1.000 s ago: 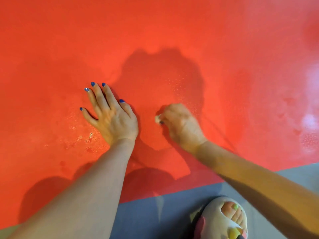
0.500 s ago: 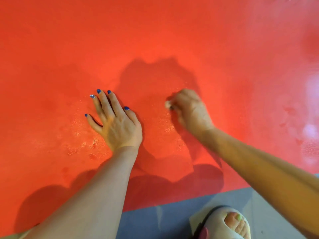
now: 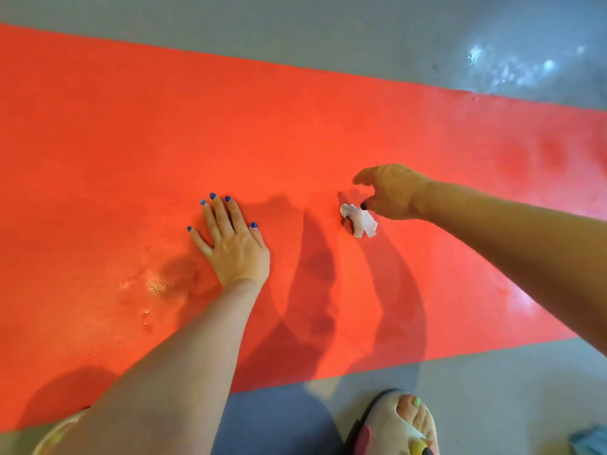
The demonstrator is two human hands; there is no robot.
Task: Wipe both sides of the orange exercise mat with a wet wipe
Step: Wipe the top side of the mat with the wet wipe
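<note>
The orange exercise mat (image 3: 295, 126) lies flat across the grey floor, with damp patches and a glossy wet spot (image 3: 157, 285) at the left. My left hand (image 3: 235, 247) presses flat on the mat with its fingers spread straight. A small crumpled white wet wipe (image 3: 359, 221) lies on the mat to the right of it. My right hand (image 3: 392, 192) hovers just above the wipe with its fingers spread apart. Only the thumb tip touches the wipe's upper edge.
Grey floor (image 3: 328, 37) borders the mat on the far and near sides, with a shiny wet patch at the far right. My foot in a white slipper (image 3: 399, 425) stands on the floor at the near edge. Something blue (image 3: 591, 441) shows at the bottom right corner.
The view has pulled back, and both mat edges show. My right hand moved away from me, then opened; the wipe it gripped lies on the mat. My left hand stayed flat.
</note>
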